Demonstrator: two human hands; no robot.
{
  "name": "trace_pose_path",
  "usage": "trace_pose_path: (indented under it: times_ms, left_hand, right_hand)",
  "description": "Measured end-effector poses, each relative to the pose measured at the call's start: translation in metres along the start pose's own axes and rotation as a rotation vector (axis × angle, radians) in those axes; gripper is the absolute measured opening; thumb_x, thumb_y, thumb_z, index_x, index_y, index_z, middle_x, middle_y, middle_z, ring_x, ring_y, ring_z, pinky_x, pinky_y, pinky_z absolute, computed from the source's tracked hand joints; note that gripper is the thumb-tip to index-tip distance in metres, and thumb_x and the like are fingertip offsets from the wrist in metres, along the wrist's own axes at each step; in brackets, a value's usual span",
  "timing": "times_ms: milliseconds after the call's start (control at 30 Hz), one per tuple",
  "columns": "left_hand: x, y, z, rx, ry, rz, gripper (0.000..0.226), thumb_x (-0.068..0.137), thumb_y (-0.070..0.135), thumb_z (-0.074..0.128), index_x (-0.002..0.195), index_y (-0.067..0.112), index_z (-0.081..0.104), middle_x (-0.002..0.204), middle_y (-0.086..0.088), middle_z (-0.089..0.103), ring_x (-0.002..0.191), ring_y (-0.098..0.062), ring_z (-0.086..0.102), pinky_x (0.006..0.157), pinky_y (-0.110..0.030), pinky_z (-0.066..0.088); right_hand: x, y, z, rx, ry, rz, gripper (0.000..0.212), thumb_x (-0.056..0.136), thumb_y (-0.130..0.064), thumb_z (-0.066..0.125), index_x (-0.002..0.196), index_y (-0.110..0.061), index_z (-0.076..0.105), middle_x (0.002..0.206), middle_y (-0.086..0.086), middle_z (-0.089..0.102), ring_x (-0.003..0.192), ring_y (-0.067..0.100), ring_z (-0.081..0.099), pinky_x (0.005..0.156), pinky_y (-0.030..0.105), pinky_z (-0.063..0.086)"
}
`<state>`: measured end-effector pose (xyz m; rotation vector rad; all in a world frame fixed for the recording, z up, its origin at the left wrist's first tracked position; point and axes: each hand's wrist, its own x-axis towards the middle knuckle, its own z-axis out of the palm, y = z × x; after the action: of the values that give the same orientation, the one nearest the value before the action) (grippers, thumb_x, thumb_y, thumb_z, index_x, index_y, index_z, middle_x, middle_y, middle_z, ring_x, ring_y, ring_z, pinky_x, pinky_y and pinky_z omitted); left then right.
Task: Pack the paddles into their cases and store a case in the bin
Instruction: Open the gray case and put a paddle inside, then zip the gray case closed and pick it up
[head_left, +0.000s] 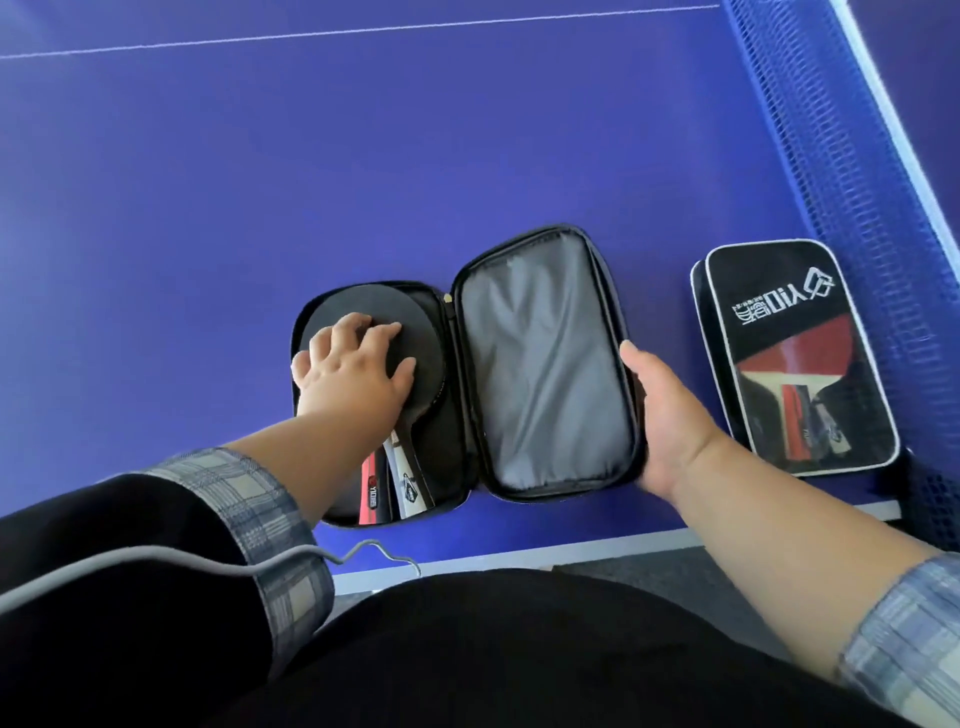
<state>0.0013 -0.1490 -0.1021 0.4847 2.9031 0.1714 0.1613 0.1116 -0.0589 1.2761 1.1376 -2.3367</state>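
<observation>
- I'm standing at the table (260, 208), open case (545, 364) lying near its front edge, a shut case (795, 358) well apart to the right.
- I'm pressing paddles (415, 358) flat in the left half, heads away from me, handles toward me, long axis near-to-far.
- Left hand (353, 369) spread on the rubber; right hand (660, 415) cupping the lid edge, ready for folding over; handles should stay inside the zip line.

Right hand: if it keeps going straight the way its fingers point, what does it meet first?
The right hand points away up the open case's right edge; beyond that only bare table shows, so the way looks free. Depth is uncertain.
</observation>
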Motion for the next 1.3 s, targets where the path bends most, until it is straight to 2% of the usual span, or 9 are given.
trace_pose_path:
  times_ms: [333,400,467,567,667,833,1067,1200,1300]
  left_hand:
    - [0.022,-0.039,-0.029,-0.325,-0.183,0.120,0.036,0.094,0.035,0.057,0.129,0.040,0.058,0.140,0.010,0.049,0.132,-0.021,0.037,0.106,-0.042,0.036]
    - [0.027,-0.050,-0.041,-0.669,-0.245,-0.011,0.028,0.097,0.032,0.050,0.122,0.038,0.063,0.127,0.012,0.061,0.121,-0.013,0.051,0.097,-0.030,0.041]
    - [0.031,-0.054,-0.057,-1.000,-0.336,-0.244,0.028,0.097,0.040,0.042,0.109,0.037,0.067,0.107,0.015,0.070,0.109,-0.011,0.059,0.090,-0.030,0.043]
    - [0.032,-0.064,-0.074,-1.106,-0.423,-0.544,0.053,0.075,0.075,0.038,0.088,0.032,0.066,0.089,0.013,0.069,0.089,-0.014,0.062,0.072,-0.034,0.042]
    - [0.034,-0.080,-0.073,-1.195,-0.476,-0.566,0.080,0.056,0.090,0.041,0.102,0.032,0.070,0.102,0.013,0.072,0.098,-0.013,0.065,0.086,-0.036,0.046]
    - [0.032,-0.093,-0.058,-0.908,-0.286,-0.311,0.019,0.084,0.054,0.054,0.087,0.036,0.061,0.087,0.012,0.068,0.078,-0.014,0.066,0.057,-0.029,0.052]
    - [0.037,-0.098,-0.039,-0.789,-0.230,-0.420,0.031,0.095,0.047,0.046,0.107,0.019,0.052,0.111,-0.003,0.052,0.076,-0.024,0.059,0.064,-0.039,0.054]
    - [0.037,-0.106,-0.037,-0.966,-0.168,-0.471,0.050,0.094,0.038,0.058,0.136,0.031,0.031,0.099,0.016,0.062,0.077,-0.015,0.062,0.061,-0.034,0.050]
    - [0.042,-0.099,-0.040,-0.896,-0.132,-0.501,0.063,0.093,0.034,0.062,0.143,0.036,0.024,0.126,0.009,0.054,0.104,-0.020,0.058,0.080,-0.041,0.051]
  right_hand:
    - [0.005,0.013,0.103,-0.132,-0.012,-0.012,0.064,0.072,-0.084,0.062,0.111,-0.036,0.079,0.117,-0.001,0.077,0.107,0.020,0.073,0.098,0.039,0.054]
    - [0.008,0.020,0.132,-0.349,-0.010,-0.092,0.053,0.074,-0.081,0.058,0.104,-0.042,0.078,0.109,-0.008,0.078,0.099,0.010,0.075,0.083,0.028,0.060]
    - [0.015,0.031,0.154,-0.555,0.030,-0.206,0.056,0.079,-0.075,0.053,0.124,-0.044,0.067,0.126,-0.017,0.069,0.116,0.004,0.065,0.101,0.032,0.053]
    - [0.027,0.047,0.168,-0.893,0.153,-0.336,0.062,0.086,-0.061,0.061,0.144,-0.042,0.048,0.151,-0.015,0.040,0.135,0.007,0.045,0.117,0.036,0.036]
    - [0.030,0.059,0.174,-1.139,0.181,-0.370,0.070,0.089,-0.049,0.069,0.151,-0.037,0.039,0.165,-0.009,0.017,0.149,0.016,0.027,0.119,0.036,0.027]
    - [0.031,0.067,0.183,-1.294,0.229,-0.374,0.079,0.087,-0.044,0.073,0.155,-0.039,0.033,0.169,-0.009,0.004,0.154,0.019,0.015,0.117,0.040,0.028]
    - [0.032,0.073,0.198,-1.516,0.195,-0.342,0.090,0.087,-0.053,0.070,0.159,-0.037,0.018,0.169,-0.008,-0.014,0.156,0.025,-0.004,0.119,0.050,0.025]
    - [0.035,0.078,0.206,-1.750,0.112,-0.388,0.099,0.085,-0.066,0.063,0.160,-0.038,0.005,0.168,-0.009,-0.021,0.154,0.025,-0.021,0.119,0.058,0.024]
    - [0.039,0.082,0.206,-1.751,0.106,-0.402,0.099,0.083,-0.070,0.059,0.160,-0.038,0.005,0.169,-0.010,-0.015,0.154,0.024,-0.021,0.118,0.057,0.025]
